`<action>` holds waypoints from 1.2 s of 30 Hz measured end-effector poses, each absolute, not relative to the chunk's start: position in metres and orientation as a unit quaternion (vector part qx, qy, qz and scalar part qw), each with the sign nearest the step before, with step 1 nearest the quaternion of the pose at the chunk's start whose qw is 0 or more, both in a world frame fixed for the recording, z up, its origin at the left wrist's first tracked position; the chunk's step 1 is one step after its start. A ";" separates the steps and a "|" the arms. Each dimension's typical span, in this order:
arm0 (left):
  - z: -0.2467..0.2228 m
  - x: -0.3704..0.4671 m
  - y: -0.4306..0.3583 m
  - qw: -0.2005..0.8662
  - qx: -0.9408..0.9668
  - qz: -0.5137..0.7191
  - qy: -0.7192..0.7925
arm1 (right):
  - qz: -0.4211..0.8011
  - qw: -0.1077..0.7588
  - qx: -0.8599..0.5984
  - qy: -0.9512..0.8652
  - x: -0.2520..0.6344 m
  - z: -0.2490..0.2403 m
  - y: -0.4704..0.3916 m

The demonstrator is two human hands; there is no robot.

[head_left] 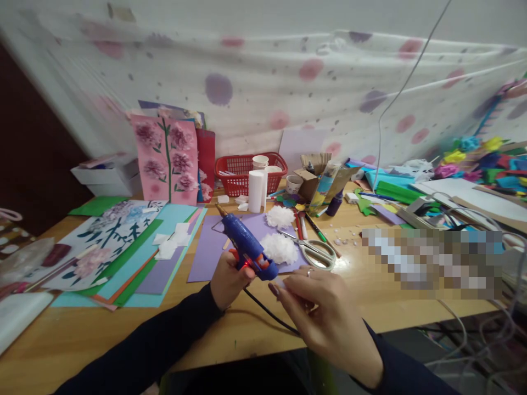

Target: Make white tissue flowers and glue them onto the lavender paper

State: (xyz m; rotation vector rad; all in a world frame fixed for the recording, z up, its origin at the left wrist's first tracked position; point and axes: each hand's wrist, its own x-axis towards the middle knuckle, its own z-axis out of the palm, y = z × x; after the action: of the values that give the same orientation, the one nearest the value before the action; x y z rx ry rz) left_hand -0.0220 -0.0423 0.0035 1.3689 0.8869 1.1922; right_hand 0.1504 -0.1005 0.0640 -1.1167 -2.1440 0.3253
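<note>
A blue hot glue gun [247,241] is gripped by its handle in my left hand [230,281], nozzle pointing up and to the left. A small red light glows near my left thumb. My right hand [323,307] is at the rear of the gun, thumb and fingers pinching a short pale translucent glue stick [279,282], mostly hidden by the fingertips. Just past the gun, two white fluffy paper flowers [280,249] rest on a purple paper sheet [209,241]. Scissors [319,255] with pale handles lie right of them.
At the back stand a red basket [234,184], white paper rolls [256,192] and a pink flower picture [154,164]. Coloured paper sheets [148,274] cover the left side. A black cord [269,314] runs under my right hand. Cables [457,211] and a blurred patch are on the right.
</note>
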 end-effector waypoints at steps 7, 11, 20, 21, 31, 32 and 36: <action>0.021 -0.016 -0.048 0.550 0.541 0.471 0.428 | -0.150 0.374 -0.417 -0.815 0.147 0.052 -0.092; 0.022 -0.011 -0.053 0.598 0.502 0.449 0.435 | -0.192 0.367 -0.419 -0.808 0.152 0.044 -0.081; 0.015 -0.011 -0.055 0.556 0.564 0.444 0.420 | 0.386 0.421 -0.412 -0.710 0.155 0.046 -0.086; 0.014 -0.012 -0.055 0.539 0.578 0.447 0.419 | 0.470 0.418 -0.406 -0.663 0.154 0.046 -0.087; 0.013 -0.010 -0.051 0.543 0.589 0.427 0.419 | 0.643 0.394 -0.371 -0.542 0.160 0.041 -0.078; 0.015 -0.007 -0.052 0.550 0.581 0.422 0.426 | 0.587 0.397 -0.401 -0.581 0.165 0.043 -0.078; 0.027 0.021 -0.063 0.614 0.502 0.437 0.425 | 0.300 0.373 -0.479 -0.736 0.191 0.061 -0.094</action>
State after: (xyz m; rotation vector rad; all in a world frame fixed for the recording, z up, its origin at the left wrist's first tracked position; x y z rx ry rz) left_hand 0.0207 -0.0635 0.0268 1.1566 0.9786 1.0083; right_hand 0.1909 -0.0945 0.0610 -1.2282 -1.8845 0.7683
